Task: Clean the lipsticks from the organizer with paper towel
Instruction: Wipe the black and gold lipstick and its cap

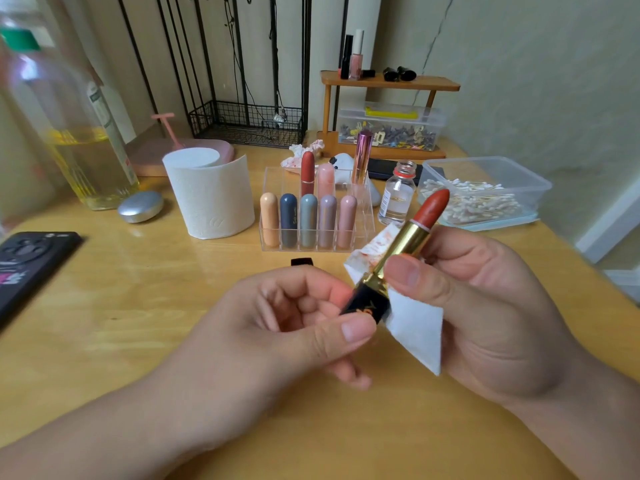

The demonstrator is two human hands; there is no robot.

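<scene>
The left hand (294,317) and right hand (485,306), fingers (401,275) curled, are pinching an uncapped black-and-gold red lipstick (398,251), the right also pinning a stained white paper towel (415,327), near a clear acrylic organizer (364,209) holding capped lipsticks (308,220).

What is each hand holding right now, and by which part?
Both hands hold one uncapped lipstick: the left hand pinches its black base, the right hand grips the gold middle, with a stained paper towel piece behind it.

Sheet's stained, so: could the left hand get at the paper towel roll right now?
Probably, once freed: the left hand pinches the lipstick base, but bare table lies between it and the roll.
</scene>
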